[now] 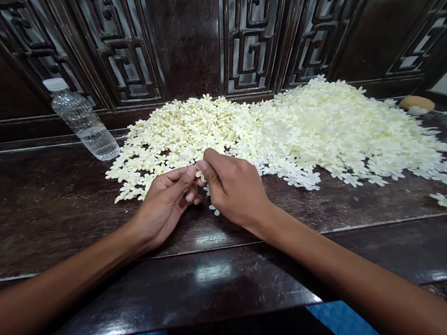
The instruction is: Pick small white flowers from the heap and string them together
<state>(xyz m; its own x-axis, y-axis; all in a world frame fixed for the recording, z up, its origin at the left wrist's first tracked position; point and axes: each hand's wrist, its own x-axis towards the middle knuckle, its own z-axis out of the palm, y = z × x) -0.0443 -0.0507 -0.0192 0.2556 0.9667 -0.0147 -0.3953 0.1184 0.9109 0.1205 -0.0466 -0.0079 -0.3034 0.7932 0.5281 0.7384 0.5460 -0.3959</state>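
Where fingertips [203, 165] meet, anything held is unclear | left hand [165, 204], right hand [235, 188] narrowly pinched | at white blossom pile [314, 130]

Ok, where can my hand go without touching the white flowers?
Bare wood counter shows below the water bottle, beside the left hand, and below the flower heap, right of the right hand. The heap crowds the carved panel behind.

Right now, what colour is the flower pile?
The flower pile is creamy white, best seen in the head view.
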